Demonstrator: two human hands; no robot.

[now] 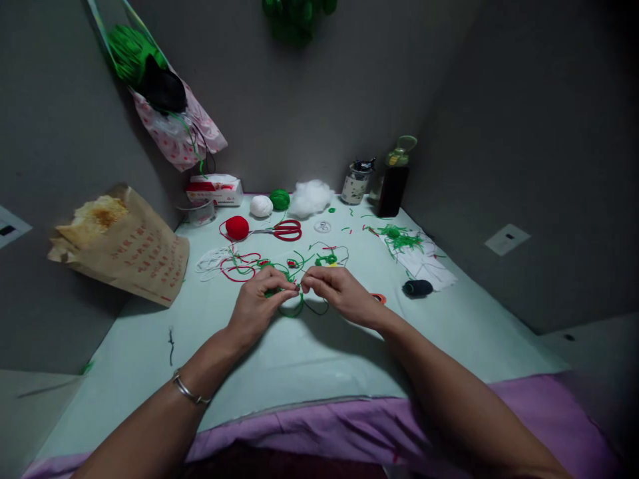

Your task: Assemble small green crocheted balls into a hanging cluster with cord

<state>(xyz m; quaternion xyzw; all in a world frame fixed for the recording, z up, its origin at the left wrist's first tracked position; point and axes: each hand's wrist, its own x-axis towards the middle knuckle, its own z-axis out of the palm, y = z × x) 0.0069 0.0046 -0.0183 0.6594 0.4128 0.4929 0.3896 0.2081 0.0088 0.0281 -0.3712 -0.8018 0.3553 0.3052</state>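
Observation:
Over the middle of the table, my left hand (257,303) pinches a small piece of green yarn work (272,291) between thumb and fingertips. My right hand (342,293) is closed in a pinch just beside it, the fingertips almost meeting; what they hold is too small to make out. Below the fingers hangs a loop of green yarn (294,311) with a dark thread (319,311). Small red, green and yellow pieces lie just behind the hands, beside tangled red yarn (244,266) and white yarn (212,261).
Farther back are a red yarn ball (237,227), red-handled scissors (287,230), white stuffing (312,198) and a green yarn ball (280,199). A paper food bag (134,253) stands left. Yarn scraps (402,239), a black spool (417,288) and a bottle (399,159) are right.

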